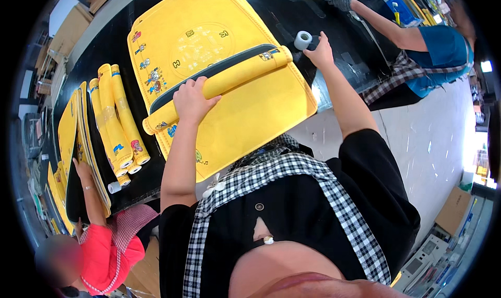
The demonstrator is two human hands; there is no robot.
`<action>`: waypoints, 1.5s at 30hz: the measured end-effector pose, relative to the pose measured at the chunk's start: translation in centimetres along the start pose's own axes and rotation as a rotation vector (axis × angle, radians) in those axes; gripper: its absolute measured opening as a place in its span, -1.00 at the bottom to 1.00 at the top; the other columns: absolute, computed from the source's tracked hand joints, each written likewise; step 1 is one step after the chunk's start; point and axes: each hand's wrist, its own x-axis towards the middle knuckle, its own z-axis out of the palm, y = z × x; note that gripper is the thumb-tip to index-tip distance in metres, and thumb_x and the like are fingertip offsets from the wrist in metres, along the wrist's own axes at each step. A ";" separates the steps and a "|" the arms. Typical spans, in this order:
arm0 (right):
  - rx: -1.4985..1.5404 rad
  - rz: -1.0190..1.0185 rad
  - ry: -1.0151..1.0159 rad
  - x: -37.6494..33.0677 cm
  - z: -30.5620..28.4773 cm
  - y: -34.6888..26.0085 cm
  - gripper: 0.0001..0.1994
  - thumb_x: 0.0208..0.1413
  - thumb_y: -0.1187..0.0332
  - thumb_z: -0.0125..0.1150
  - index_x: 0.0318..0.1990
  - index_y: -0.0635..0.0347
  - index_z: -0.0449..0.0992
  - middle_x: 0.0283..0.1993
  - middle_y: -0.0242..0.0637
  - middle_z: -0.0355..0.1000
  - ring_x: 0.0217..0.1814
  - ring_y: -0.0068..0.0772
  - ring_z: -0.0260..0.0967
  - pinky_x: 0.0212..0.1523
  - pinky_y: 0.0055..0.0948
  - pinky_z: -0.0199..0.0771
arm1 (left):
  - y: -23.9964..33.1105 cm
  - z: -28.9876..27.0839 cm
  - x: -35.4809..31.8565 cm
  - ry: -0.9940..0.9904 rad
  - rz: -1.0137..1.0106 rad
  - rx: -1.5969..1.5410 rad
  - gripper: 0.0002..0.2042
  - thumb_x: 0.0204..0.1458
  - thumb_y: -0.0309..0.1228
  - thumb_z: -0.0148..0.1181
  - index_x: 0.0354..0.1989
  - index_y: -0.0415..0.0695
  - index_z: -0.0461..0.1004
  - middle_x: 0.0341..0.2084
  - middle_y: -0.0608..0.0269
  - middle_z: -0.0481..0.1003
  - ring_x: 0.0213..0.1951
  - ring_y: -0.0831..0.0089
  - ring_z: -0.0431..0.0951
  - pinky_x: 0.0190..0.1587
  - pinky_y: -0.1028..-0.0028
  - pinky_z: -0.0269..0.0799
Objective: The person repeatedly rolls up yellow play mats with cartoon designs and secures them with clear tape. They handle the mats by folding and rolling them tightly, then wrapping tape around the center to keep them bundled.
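While the long black worktable (292, 11) stretches away under everything, the big yellow mat (209, 37) lies flat across it, printed with small cartoon figures and a round dial pattern, its near edge hanging toward the person's checked apron. Across the middle sits the rolled part of the mat (229, 79), a tight yellow tube with a dark backing strip showing along its upper side. And there's the left hand (192, 100), fingers curled down over the roll, pinning it near its left end so it can't spring open. Over on the far side, the right hand (319, 51) reaches up the table, fingers closed lightly around a small white roll of tape (302, 39) standing just past the tube's right end.

By my reading, the rolling itself is paused partway, and this is the fetch-the-tape step; the next move would call for keeping that left-hand pressure steady while the tape comes back to the tube, or the coil loosens.

To the left, finished yellow rolls (117, 120) lie side by side, with a co-worker's hand (83, 170) resting near a stack of flat mats (70, 136). At the top right, another person's gloved hand (340, 1) works farther up the table.

Hard to make out: whether the tape has a free end lifted, how the right thumb sits, and what the mat's near edge hides.
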 end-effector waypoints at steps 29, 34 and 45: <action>0.827 -0.492 -1.196 -1.7 11.7 -25.5 -0.78 0.14 0.45 0.42 -0.06 0.26 0.66 -0.18 -0.35 0.64 -0.14 -0.62 0.54 -0.09 -0.55 0.56 | -7.1 1.8 2.4 0.071 -0.247 -1.196 -0.71 0.20 -0.26 0.30 -0.09 -0.24 0.61 -0.34 0.21 0.49 -0.25 0.41 0.52 -0.14 0.43 0.46; 0.619 -0.673 -0.909 -2.5 11.5 -26.4 -0.89 0.16 0.35 0.40 -0.30 0.19 0.65 -0.29 -0.38 0.57 -0.30 -0.55 0.48 -0.29 -0.51 0.50 | -7.0 1.0 2.3 -0.019 -0.241 -1.167 -0.73 0.23 -0.25 0.27 -0.08 -0.21 0.62 -0.29 0.21 0.53 -0.26 0.44 0.57 -0.11 0.45 0.47; -0.043 -0.929 -0.907 -4.5 12.5 -25.6 -0.77 -0.07 0.20 0.51 -0.33 0.03 0.59 -0.11 -0.32 0.45 0.16 -0.18 0.32 0.12 -0.09 0.33 | -3.9 0.3 -8.1 -0.677 -0.583 -1.299 -0.53 0.30 -0.15 0.18 0.21 -0.21 0.32 -0.15 0.12 0.61 -0.37 0.40 0.66 -0.40 0.46 0.53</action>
